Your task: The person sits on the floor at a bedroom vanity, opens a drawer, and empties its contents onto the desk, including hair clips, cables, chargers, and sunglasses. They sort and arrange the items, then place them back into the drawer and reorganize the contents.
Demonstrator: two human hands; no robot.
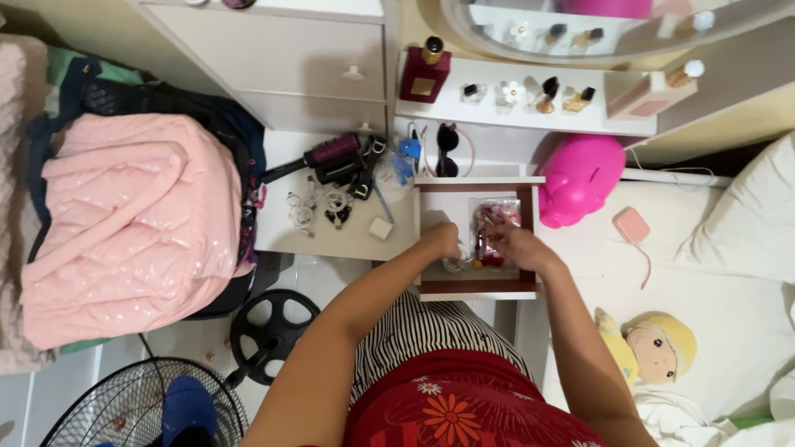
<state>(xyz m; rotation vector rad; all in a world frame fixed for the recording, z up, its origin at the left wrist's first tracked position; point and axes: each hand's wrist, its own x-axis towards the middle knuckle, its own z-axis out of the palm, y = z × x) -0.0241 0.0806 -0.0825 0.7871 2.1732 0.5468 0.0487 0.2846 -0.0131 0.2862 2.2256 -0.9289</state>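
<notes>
Both hands reach into an open white drawer [479, 290] with dark wooden walls: the left hand [441, 241] is curled, knuckles up, over a thin white cord, its grip not discernible, while the right hand [520, 245] rests with bent fingers on a crinkled clear plastic bag [494, 217] of small red items. Beside the drawer stand a glossy pink piggy bank [580, 178], black sunglasses [447, 149] and a cylindrical hair roller brush [327, 154]; farther left lies a quilted pink jacket [137, 219].

The drawer [478, 289] contents beneath both hands are hidden.
</notes>
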